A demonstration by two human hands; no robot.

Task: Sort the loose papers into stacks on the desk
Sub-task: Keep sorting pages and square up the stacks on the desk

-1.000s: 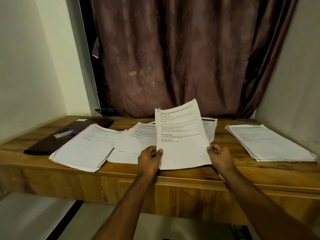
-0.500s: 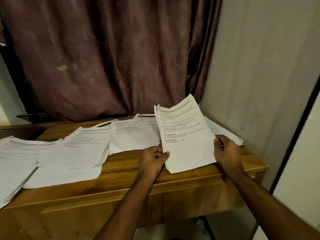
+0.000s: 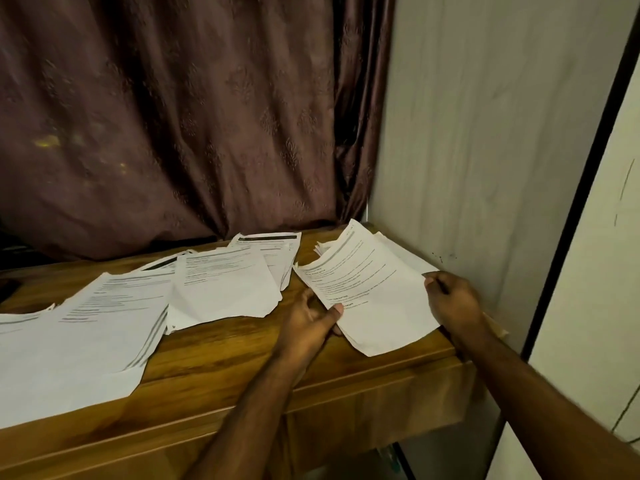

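A printed white sheet (image 3: pixel 374 292) lies low over the stack of papers (image 3: pixel 398 249) at the right end of the wooden desk (image 3: pixel 214 358). My left hand (image 3: pixel 308 320) pinches the sheet's left edge with thumb on top. Its right edge is held by my right hand (image 3: pixel 453 299), fingers curled. The stack is mostly hidden beneath the sheet. A middle pile (image 3: pixel 225 285) and a larger left pile (image 3: pixel 83 337) lie spread on the desk.
A dark brownish curtain (image 3: pixel 173 116) hangs behind the desk. A pale wall (image 3: pixel 485 133) closes the right side, right beside the stack. The desk's right corner (image 3: pixel 460 348) sits under my right wrist. More sheets (image 3: pixel 273 247) lie at the back.
The view has swung right. Both hands have carried the sheet from upright at the desk's middle to the right end and lowered it flat over the right stack.
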